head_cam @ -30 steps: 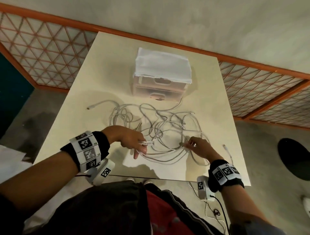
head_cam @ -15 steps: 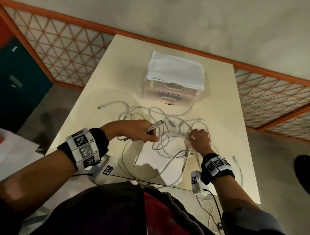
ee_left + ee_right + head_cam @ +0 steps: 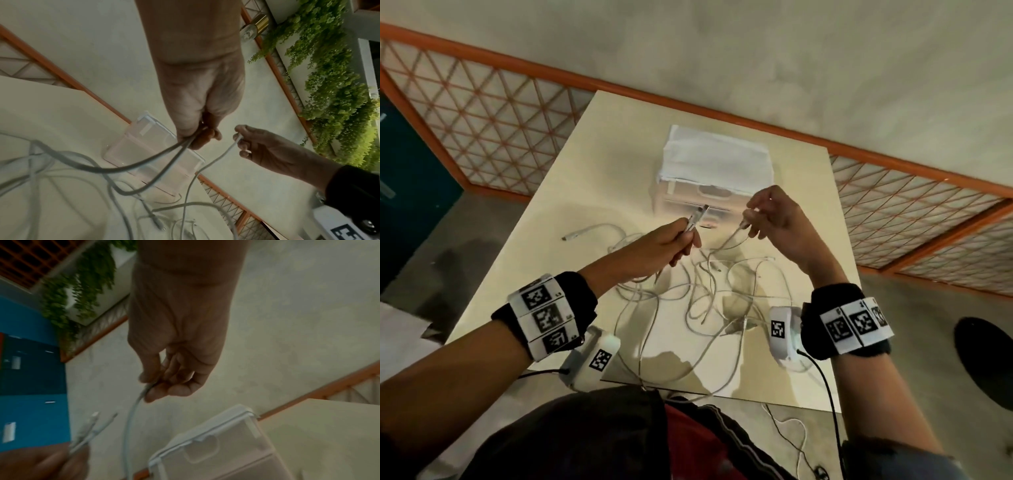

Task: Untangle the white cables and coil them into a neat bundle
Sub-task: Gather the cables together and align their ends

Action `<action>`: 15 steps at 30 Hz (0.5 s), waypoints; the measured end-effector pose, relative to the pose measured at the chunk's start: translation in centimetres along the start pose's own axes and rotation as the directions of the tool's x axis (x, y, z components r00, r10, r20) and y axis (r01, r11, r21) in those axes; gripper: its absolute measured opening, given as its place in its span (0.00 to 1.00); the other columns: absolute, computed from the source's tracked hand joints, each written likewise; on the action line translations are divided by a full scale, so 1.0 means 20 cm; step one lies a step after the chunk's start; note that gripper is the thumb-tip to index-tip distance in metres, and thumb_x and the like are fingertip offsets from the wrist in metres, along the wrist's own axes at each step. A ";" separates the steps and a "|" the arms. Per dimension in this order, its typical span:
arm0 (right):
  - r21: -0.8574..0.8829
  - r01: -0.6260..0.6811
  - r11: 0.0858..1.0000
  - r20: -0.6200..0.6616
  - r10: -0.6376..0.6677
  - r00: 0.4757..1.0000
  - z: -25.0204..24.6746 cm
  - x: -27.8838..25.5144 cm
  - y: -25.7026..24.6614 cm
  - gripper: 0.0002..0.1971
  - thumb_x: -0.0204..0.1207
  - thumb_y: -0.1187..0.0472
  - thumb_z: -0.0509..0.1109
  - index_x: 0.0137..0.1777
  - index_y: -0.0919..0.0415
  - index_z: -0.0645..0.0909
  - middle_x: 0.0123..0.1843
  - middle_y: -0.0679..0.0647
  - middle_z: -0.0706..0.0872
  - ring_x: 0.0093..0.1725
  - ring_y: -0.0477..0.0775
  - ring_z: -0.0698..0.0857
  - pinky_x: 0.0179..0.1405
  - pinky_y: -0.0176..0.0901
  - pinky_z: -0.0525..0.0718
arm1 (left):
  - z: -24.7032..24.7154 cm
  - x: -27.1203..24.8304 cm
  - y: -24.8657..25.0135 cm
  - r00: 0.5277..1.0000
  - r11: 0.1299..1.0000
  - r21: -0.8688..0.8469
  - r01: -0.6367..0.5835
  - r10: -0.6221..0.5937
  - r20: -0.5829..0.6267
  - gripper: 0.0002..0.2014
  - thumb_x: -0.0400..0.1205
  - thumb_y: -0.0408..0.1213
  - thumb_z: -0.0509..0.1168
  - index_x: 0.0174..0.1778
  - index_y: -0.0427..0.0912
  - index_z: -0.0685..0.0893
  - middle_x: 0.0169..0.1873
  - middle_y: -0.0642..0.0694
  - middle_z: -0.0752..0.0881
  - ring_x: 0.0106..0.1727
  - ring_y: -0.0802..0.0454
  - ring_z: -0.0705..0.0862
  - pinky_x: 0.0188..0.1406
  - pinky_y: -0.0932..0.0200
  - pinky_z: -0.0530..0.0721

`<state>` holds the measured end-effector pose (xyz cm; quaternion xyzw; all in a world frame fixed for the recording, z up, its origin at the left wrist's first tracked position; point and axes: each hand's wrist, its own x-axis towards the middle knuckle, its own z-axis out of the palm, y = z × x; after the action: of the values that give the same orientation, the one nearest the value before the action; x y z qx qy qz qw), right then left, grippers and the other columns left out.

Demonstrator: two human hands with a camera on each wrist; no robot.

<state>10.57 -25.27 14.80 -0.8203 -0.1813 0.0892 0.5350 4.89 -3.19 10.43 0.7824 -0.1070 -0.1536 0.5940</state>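
A: How many hands?

B: Two: the left hand [image 3: 671, 245] at nine o'clock, the right hand [image 3: 777, 222] at three.

A: And cable ends?

B: The left pinches two connector ends [image 3: 96, 421]; the right, one connector end [image 3: 743, 224]. One more loose end [image 3: 566, 237] lies at ten o'clock on the one table [image 3: 804, 212].

A: How many white cables [image 3: 702, 294]?

B: Too tangled to count.

A: Boxes?

B: One plastic box [image 3: 717, 174], at twelve o'clock.

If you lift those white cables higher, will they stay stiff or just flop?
Probably flop: the white cables sag in loose loops below the left hand and right hand. They look light, pinched by fingertips. Crossed strands on the table would likely drag along.
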 end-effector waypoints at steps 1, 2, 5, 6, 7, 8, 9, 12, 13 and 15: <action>0.037 -0.003 0.999 0.069 0.000 0.998 0.03 -0.01 -0.04 0.06 0.78 0.68 0.68 0.51 0.68 0.74 0.37 0.60 0.86 0.29 0.44 0.82 0.31 0.31 0.77 | 0.00 0.00 0.01 1.000 0.999 -0.025 -0.025 0.025 -0.016 0.12 0.88 0.34 0.47 0.45 0.43 0.75 0.37 0.50 0.75 0.35 0.62 0.74 0.37 0.68 0.75; 0.060 -0.009 0.998 0.121 0.001 0.993 0.06 -0.01 -0.07 0.07 0.77 0.68 0.70 0.51 0.69 0.75 0.36 0.61 0.87 0.29 0.45 0.83 0.31 0.30 0.77 | 0.01 0.01 0.01 0.999 0.998 -0.049 -0.042 0.040 -0.027 0.11 0.88 0.35 0.47 0.46 0.43 0.74 0.39 0.49 0.77 0.39 0.61 0.77 0.41 0.67 0.76; 0.101 -0.017 0.995 0.114 0.005 0.994 0.15 -0.01 -0.11 0.08 0.75 0.69 0.72 0.49 0.69 0.76 0.33 0.58 0.86 0.28 0.44 0.84 0.32 0.29 0.78 | 0.02 0.01 0.02 0.997 0.989 -0.130 -0.074 0.069 -0.038 0.11 0.88 0.38 0.48 0.52 0.47 0.75 0.47 0.51 0.82 0.52 0.57 0.81 0.54 0.64 0.79; 0.106 -0.003 0.994 0.072 -0.005 0.997 0.18 0.00 -0.10 0.08 0.74 0.69 0.72 0.49 0.68 0.76 0.31 0.57 0.85 0.27 0.43 0.84 0.32 0.30 0.78 | 0.03 0.01 0.02 0.996 0.982 -0.171 -0.084 0.080 -0.027 0.11 0.88 0.38 0.47 0.55 0.47 0.75 0.47 0.51 0.84 0.52 0.56 0.83 0.55 0.63 0.80; 0.095 0.017 0.995 0.027 -0.019 0.999 0.19 0.02 -0.10 0.08 0.74 0.69 0.73 0.47 0.66 0.76 0.31 0.56 0.84 0.27 0.43 0.83 0.32 0.31 0.78 | 0.03 0.01 0.03 0.996 0.976 -0.201 -0.086 0.086 -0.009 0.11 0.88 0.38 0.46 0.58 0.46 0.74 0.46 0.49 0.85 0.52 0.54 0.84 0.56 0.62 0.80; 0.077 0.037 0.996 -0.017 -0.036 0.999 0.20 0.03 -0.10 0.08 0.74 0.68 0.74 0.45 0.62 0.76 0.31 0.54 0.83 0.28 0.44 0.82 0.33 0.33 0.79 | 0.04 0.00 0.04 0.996 0.974 -0.211 -0.084 0.089 0.011 0.12 0.88 0.37 0.46 0.59 0.43 0.73 0.44 0.46 0.85 0.51 0.52 0.85 0.57 0.60 0.80; 0.056 0.053 0.997 -0.059 -0.050 0.997 0.21 0.04 -0.09 0.08 0.74 0.66 0.74 0.44 0.59 0.76 0.31 0.52 0.83 0.29 0.44 0.81 0.33 0.34 0.79 | 0.04 0.00 0.04 0.996 0.976 -0.205 -0.079 0.086 0.025 0.12 0.88 0.37 0.46 0.58 0.41 0.73 0.42 0.45 0.84 0.49 0.52 0.85 0.57 0.58 0.80; 0.085 0.050 0.995 -0.127 -0.039 0.991 0.25 0.02 -0.07 0.09 0.79 0.58 0.68 0.51 0.63 0.73 0.38 0.52 0.83 0.34 0.47 0.83 0.36 0.39 0.81 | 0.04 -0.02 0.08 0.996 0.972 -0.216 -0.088 0.089 -0.008 0.10 0.88 0.36 0.46 0.53 0.38 0.71 0.35 0.44 0.77 0.40 0.57 0.84 0.47 0.68 0.82; 0.135 -0.011 0.991 -0.092 0.023 0.996 0.27 0.01 -0.07 0.15 0.82 0.51 0.62 0.56 0.64 0.70 0.42 0.55 0.83 0.38 0.50 0.85 0.39 0.42 0.84 | 0.04 -0.02 0.09 0.994 0.968 -0.231 -0.102 0.093 -0.049 0.09 0.88 0.36 0.45 0.52 0.39 0.70 0.34 0.45 0.75 0.38 0.57 0.83 0.44 0.69 0.82; 0.196 -0.205 0.959 0.140 0.180 0.974 0.33 -0.03 -0.04 0.32 0.78 0.34 0.45 0.63 0.62 0.67 0.46 0.57 0.85 0.46 0.55 0.88 0.49 0.47 0.86 | 0.03 -0.02 0.10 0.983 0.955 -0.254 -0.154 0.121 -0.141 0.09 0.89 0.37 0.45 0.50 0.43 0.69 0.32 0.46 0.73 0.35 0.54 0.81 0.40 0.67 0.81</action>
<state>7.62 -19.68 12.84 -0.7664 -0.1222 0.2090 0.5950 4.36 -4.07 12.32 0.6948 -0.1026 -0.0758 0.7078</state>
